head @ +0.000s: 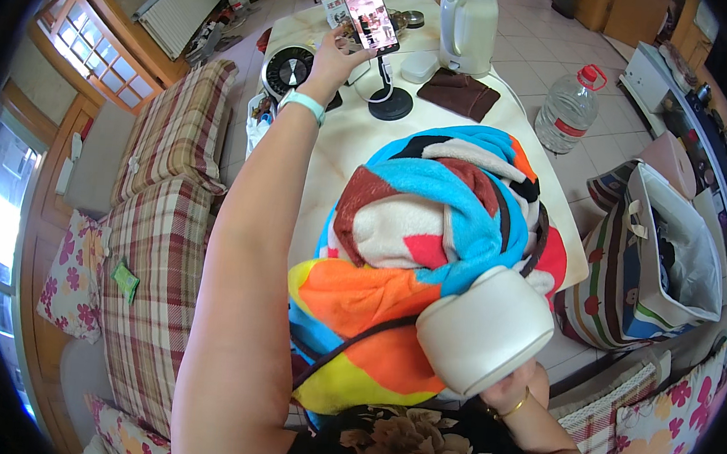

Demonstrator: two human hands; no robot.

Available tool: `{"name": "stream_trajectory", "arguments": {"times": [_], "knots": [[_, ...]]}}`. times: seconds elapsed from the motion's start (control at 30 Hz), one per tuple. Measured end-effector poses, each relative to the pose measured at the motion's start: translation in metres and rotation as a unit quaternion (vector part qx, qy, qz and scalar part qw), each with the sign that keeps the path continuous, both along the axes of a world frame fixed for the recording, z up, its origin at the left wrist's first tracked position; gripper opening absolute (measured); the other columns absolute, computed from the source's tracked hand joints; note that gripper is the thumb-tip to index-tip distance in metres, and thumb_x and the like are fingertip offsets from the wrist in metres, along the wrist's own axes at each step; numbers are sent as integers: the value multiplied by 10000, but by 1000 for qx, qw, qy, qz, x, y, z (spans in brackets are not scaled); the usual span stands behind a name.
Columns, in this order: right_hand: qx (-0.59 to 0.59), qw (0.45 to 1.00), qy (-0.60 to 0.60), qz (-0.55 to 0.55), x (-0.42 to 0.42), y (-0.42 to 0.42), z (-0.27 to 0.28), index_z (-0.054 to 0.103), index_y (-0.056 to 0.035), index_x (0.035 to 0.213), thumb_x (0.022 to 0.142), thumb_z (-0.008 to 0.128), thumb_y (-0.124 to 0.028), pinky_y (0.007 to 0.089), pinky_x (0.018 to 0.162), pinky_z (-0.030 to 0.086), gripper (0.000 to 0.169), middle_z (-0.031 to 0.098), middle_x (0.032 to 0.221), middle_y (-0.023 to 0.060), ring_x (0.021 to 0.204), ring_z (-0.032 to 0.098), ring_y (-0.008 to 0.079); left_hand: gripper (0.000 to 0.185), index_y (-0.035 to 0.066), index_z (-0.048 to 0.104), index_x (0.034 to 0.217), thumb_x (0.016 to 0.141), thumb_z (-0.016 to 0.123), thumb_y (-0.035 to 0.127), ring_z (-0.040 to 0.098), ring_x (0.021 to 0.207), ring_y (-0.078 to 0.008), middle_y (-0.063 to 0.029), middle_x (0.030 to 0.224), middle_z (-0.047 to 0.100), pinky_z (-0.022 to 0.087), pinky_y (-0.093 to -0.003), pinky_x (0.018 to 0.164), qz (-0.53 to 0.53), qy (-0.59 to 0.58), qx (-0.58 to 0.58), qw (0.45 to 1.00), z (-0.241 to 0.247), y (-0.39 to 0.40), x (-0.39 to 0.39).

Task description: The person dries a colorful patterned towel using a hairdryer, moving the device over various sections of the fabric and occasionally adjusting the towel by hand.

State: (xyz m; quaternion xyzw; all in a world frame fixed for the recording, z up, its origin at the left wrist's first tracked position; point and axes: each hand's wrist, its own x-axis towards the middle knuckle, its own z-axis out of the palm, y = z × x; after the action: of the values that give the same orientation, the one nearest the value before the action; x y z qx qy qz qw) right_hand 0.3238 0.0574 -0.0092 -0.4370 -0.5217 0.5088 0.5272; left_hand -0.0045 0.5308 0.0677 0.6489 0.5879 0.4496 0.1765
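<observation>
At the table's far side, my left hand (pixel 334 60) has its fingers and thumb about the lower left corner of a smartphone (pixel 373 22) with a lit screen. The phone stands upright on a holder with a round black base (pixel 391 104). My right hand (pixel 507 389) holds a white, rounded cup-like vessel (pixel 485 333) tilted close to my body; its opening is hidden. Beyond and under the vessel, a bunched multicoloured plush blanket (pixel 394 330) with dark edging covers the table's near part.
On the marbled table (pixel 338 143) are a white electric kettle (pixel 478 29), a folded brown cloth (pixel 458 94), a small white case (pixel 419 67) and a round black appliance (pixel 288 68). A large water bottle (pixel 568 108) and striped bag (pixel 607 263) stand right; a plaid-covered sofa (pixel 157 238) lies left.
</observation>
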Motion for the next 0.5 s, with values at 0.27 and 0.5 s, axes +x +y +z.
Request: {"name": "stream_trajectory", "arguments": {"times": [0.27,0.5], "knots": [[-285,819,476,148,-2,12,27,206,-174,1695,1092,304,-604,603,1264,277,748,286,1729,92,1572,306,397,702,-44,620,1292,722,935,217,729,1067,-270,-187,1191,746,561,-360,966,-11,-7,-20,1000,-2,47,16],[-312,683,649,124,0,4,10,186,-144,1697,1095,336,-587,605,1265,273,762,256,1738,121,1571,302,407,504,-7,697,1209,866,827,339,729,1080,-333,-212,1158,762,543,-396,970,32,-12,33,999,-24,69,6]]}}
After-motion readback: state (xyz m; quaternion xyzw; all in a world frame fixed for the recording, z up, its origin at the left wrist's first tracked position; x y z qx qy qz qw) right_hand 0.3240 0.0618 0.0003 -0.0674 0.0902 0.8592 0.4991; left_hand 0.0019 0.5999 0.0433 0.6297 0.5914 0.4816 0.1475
